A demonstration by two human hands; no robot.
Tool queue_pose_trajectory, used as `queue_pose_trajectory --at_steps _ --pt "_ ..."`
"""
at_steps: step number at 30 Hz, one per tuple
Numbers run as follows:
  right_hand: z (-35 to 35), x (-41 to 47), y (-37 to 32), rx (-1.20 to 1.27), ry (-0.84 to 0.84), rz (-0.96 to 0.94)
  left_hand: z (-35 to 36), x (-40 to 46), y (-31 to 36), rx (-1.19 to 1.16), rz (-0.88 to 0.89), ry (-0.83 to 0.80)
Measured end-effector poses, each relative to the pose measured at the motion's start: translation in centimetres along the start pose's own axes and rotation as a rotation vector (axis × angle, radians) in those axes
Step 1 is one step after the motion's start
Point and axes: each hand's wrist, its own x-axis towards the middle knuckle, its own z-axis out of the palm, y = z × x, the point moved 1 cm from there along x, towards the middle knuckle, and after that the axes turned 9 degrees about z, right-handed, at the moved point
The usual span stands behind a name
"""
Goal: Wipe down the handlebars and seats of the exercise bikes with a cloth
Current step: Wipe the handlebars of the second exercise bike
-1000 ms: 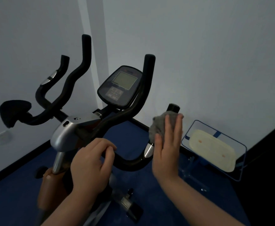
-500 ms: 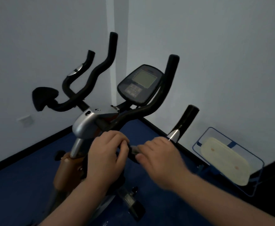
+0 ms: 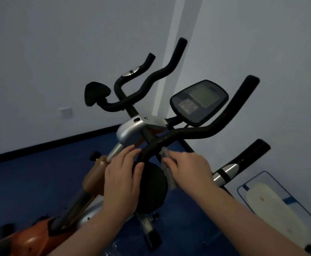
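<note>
A: At the near end of the bike, what has each hand got?

B: The right hand (image 3: 189, 169), at about 4 o'clock from the bar's bend, has its fingers curled over the cloth (image 3: 166, 168), which shows as a grey edge under the knuckles, pressed against the handlebar (image 3: 191, 133). The left hand (image 3: 122, 179), at 8 o'clock from that bend, lies with fingers nearly straight, its fingertips touching the round black pad (image 3: 152, 189); it holds nothing.

A: How should the wipe go?

B: I'd judge the low curve is the part in hand. Wrap the cloth right round the tube, not just over the top, and draw it along in one slow pull towards 2 o'clock, up the long arm. Let the left hand steady the frame so the bar doesn't rock.

A: And farther out?

B: The console (image 3: 199, 102) sits at 1 o'clock; keep the cloth's loose edge off it. Beyond, at 11 o'clock, the far bars (image 3: 147, 80) look untouched.
</note>
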Motion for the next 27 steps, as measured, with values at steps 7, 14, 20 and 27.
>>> queue_pose_trajectory --at_steps 7,14,20,27 --pt "-0.9 -2.7 1.5 -0.039 -0.049 -0.091 0.2 0.0 -0.5 -0.189 -0.065 -0.036" --pt "0.1 -0.3 0.9 0.149 -0.082 0.029 -0.4 0.0 0.4 -0.212 -0.063 -0.041" --pt "-1.0 -4.3 2.3 -0.023 -0.108 -0.138 -0.5 -0.1 0.6 -0.206 -0.094 -0.025" --pt "0.9 -0.3 -0.1 -0.098 -0.106 -0.04 -0.5 -0.1 1.1 -0.17 -0.142 -0.028"
